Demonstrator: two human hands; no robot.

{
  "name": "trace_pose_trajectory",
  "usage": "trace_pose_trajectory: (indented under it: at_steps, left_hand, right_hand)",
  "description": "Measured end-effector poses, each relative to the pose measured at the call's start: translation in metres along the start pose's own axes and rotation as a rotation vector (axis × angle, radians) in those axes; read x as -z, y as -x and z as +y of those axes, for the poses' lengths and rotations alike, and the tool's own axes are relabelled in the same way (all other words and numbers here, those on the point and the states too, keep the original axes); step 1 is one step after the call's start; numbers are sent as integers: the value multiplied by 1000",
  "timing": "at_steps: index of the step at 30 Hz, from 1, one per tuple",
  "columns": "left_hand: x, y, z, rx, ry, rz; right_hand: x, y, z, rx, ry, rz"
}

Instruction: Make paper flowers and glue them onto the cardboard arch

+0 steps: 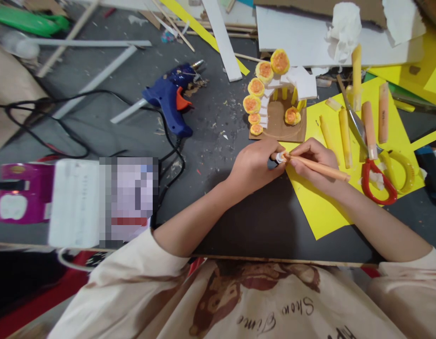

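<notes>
My left hand (255, 165) pinches a small white piece (281, 157) with orange bits on its end; part of it is hidden by the fingers. Held in my right hand (318, 162) is a peach-orange stick (325, 168), which looks like modelling clay, its tip meeting the white piece. Just beyond both hands stands a small model (279, 113) on a brown cardboard base, with white steps curving up its left side. Yellow-and-orange round pieces (252, 104) line the steps, and another sits on the base.
A yellow sheet (320, 214) lies under my right hand, carrying red-and-yellow scissors (378, 186) and several yellow and peach sticks (345, 139). To the left are a blue glue gun (168, 99), its black cable, and a white box (76, 202). White strips (221, 37) and scraps fill the back.
</notes>
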State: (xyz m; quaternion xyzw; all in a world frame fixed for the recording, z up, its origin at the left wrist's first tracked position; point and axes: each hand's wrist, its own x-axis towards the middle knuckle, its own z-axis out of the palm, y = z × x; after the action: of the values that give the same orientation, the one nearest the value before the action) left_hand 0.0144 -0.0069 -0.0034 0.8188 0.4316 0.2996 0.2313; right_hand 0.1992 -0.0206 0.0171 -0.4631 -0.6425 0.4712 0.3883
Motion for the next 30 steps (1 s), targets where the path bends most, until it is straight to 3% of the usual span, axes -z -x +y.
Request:
trace_pose_trajectory:
  at_steps: [7,13,30]
  left_hand:
    - [0,0,0,1,2,-13]
    - [-1,1,-1,-5,-7,-1]
    - [-1,1,-1,-20,2,18]
  right_hand:
    - [0,0,1,-3,-23,-11]
    - [-1,-2,0,-5,-5,84]
    - [1,-1,2,-27,-30,85]
